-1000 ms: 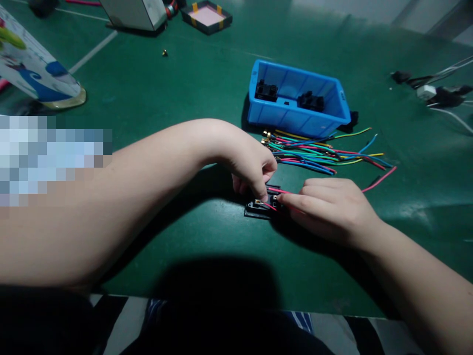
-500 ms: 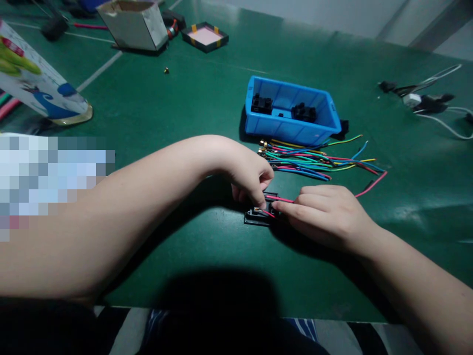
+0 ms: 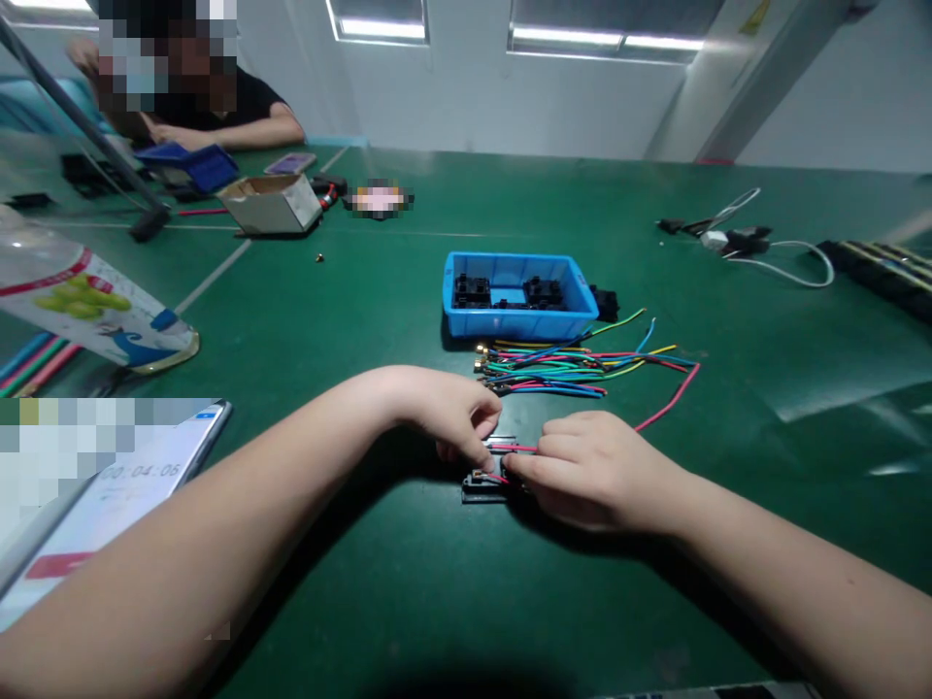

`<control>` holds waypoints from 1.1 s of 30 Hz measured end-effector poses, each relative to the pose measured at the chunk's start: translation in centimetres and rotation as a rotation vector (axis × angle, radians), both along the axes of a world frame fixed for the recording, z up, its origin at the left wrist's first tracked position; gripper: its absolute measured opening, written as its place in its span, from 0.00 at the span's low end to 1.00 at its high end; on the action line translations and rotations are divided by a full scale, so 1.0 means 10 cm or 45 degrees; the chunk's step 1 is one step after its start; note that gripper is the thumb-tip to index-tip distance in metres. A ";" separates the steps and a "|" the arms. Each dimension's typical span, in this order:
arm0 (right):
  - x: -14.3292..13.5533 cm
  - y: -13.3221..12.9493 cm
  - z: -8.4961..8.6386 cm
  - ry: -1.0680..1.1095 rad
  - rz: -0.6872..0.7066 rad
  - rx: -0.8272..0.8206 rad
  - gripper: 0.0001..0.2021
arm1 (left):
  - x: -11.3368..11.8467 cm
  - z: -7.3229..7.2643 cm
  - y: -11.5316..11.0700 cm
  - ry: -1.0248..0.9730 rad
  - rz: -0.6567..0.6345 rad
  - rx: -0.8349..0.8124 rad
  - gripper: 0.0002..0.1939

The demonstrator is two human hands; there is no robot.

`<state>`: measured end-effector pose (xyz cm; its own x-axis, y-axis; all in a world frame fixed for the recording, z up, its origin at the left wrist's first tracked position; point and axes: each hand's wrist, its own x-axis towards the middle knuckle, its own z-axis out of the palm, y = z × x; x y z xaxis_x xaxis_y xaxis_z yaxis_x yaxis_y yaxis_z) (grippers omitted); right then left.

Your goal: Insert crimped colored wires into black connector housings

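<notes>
A small black plastic housing [image 3: 477, 492] lies flat on the green table, with a small metal contact and red wire visible in it. My left hand [image 3: 458, 417] reaches over from the left, thumb and fingers closed on the housing's upper left part. From the right, my right hand [image 3: 597, 466] has its index fingertip on the housing and its other fingers curled. A red wire [image 3: 666, 403] runs from the housing under those curled fingers and out to the right. The fingertips' exact grip is partly hidden.
Coloured wires [image 3: 553, 369] with metal ends lie just beyond my hands. Behind them stands a blue bin [image 3: 520, 323] holding black parts. At left are a bottle [image 3: 102, 301] and a phone [image 3: 123, 495]. A cable [image 3: 728, 240] lies far right; a person [image 3: 254, 112] sits across the table.
The head view has tilted up, bringing the far wall and a person into sight. Both hands stay at the black housing in nearly the same pose.
</notes>
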<state>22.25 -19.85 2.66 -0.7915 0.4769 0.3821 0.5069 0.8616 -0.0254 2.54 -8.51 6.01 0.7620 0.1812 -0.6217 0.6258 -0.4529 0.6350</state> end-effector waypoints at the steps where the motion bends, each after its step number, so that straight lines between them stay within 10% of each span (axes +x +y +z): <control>1: 0.00 0.00 0.01 -0.001 -0.004 -0.007 0.08 | 0.00 -0.01 0.00 0.002 0.002 0.008 0.18; 33: 0.05 0.05 -0.09 0.058 -0.021 0.100 0.10 | -0.15 0.12 0.12 -0.157 0.064 -0.080 0.14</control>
